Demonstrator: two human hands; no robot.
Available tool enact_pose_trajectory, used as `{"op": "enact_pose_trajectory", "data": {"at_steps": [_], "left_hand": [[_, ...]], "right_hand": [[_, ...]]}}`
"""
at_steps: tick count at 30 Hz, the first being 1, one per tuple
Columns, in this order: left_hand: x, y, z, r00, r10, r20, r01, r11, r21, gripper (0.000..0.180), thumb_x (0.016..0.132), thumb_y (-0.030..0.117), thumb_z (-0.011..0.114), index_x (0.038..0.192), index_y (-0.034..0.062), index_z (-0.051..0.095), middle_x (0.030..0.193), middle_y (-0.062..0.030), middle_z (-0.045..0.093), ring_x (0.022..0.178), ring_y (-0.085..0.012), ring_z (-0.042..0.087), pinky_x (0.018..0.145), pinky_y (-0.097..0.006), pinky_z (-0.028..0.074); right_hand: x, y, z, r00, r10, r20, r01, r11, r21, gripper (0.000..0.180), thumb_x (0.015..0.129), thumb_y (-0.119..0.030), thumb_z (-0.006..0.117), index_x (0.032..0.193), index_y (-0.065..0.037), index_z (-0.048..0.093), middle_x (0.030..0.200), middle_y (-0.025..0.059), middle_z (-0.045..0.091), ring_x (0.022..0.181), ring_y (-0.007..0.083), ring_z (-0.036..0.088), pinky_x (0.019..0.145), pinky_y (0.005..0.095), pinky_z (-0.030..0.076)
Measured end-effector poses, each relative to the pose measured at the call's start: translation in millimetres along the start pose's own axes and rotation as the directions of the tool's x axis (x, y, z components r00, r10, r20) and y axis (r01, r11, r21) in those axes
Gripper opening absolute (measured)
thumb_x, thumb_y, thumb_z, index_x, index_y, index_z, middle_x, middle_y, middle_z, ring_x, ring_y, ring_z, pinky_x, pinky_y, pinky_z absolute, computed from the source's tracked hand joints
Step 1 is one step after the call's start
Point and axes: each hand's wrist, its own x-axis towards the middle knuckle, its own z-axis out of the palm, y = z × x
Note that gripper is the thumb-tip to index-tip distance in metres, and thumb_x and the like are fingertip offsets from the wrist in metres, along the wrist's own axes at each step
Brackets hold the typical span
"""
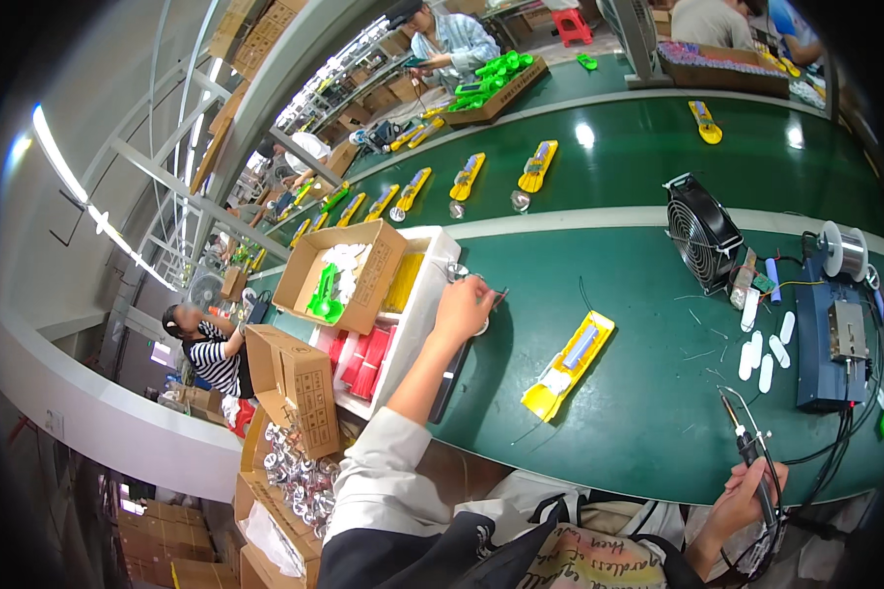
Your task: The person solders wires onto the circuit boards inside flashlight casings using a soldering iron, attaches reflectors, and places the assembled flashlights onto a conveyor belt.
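Note:
My right hand (742, 496) grips a soldering iron (748, 447) with a thin bent metal tube beside its tip, near the table's front edge. On the left, my left hand (465, 307) is closed, fingertips pinched beside a white foam box (432, 309). A small dark end sticks out by its fingers, and a shiny round part (456, 271) shows just beyond; what is pinched I cannot make out. Between my hands a yellow plastic half-shell (538, 402) lies tilted on the green table, with a blue cylindrical battery (581, 347) and thin wires in it.
A fan (702, 231), a blue soldering unit (823, 344), a solder spool (843, 250) and several white oval pieces (765, 374) stand or lie right. Red wires (368, 363) fill the foam box; a carton (373, 285) rests on it. Beyond, a belt (619, 177) carries yellow shells.

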Motion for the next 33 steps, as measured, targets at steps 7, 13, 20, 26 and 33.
{"op": "enact_pose_trajectory", "data": {"at_steps": [7,13,20,26,33], "left_hand": [[24,-12,29,0.943,-0.127,0.309,0.169,0.979,-0.114,0.025,0.068,0.028,0.062,0.059,0.0045,0.063,0.055,-0.0097,0.058,0.052,-0.0199,0.057,0.052,-0.031,0.044],[8,-10,28,0.965,-0.103,0.243,0.156,0.966,-0.209,0.022,0.072,0.026,0.060,0.077,0.0054,0.064,0.077,-0.0160,0.061,0.074,-0.0276,0.059,0.066,-0.035,0.046],[-9,-15,16,0.981,-0.045,0.188,0.106,0.939,-0.328,0.014,0.068,0.015,0.063,0.074,0.0036,0.060,0.076,-0.0138,0.060,0.075,-0.0275,0.058,0.067,-0.035,0.045],[-26,7,-1,0.993,0.017,0.117,0.027,0.933,-0.358,0.013,0.074,0.013,0.055,0.081,0.0024,0.058,0.079,-0.0135,0.060,0.078,-0.0274,0.058,0.068,-0.034,0.045],[-116,64,-9,0.985,0.138,-0.102,-0.170,0.868,-0.467,0.009,0.077,0.010,0.054,0.084,0.0051,0.052,0.076,-0.0080,0.054,0.077,-0.0267,0.049,0.067,-0.036,0.040]], "right_hand": [[-3,5,-3,0.990,-0.140,0.026,0.142,0.984,-0.112,0.013,0.083,-0.009,0.048,0.075,-0.002,0.043,0.054,0.0030,0.046,0.040,0.0041,0.036,0.038,0.0163,0.027],[-7,-2,5,0.986,-0.163,0.038,0.167,0.953,-0.251,0.017,0.084,-0.015,0.050,0.073,-0.003,0.045,0.054,0.0013,0.045,0.041,0.0035,0.036,0.038,0.0166,0.026],[-5,0,11,0.966,-0.247,0.079,0.258,0.936,-0.240,0.020,0.084,-0.016,0.050,0.071,-0.003,0.045,0.053,0.0015,0.045,0.041,0.0044,0.035,0.039,0.0179,0.026],[-3,-1,9,0.963,-0.254,0.089,0.269,0.929,-0.253,0.020,0.085,-0.016,0.049,0.071,-0.002,0.044,0.053,0.0016,0.045,0.040,0.0049,0.034,0.039,0.0180,0.026],[-8,-3,6,0.962,-0.261,0.074,0.271,0.928,-0.255,0.021,0.085,-0.016,0.048,0.070,-0.003,0.043,0.053,0.0013,0.044,0.040,0.0045,0.034,0.038,0.0183,0.026]]}}
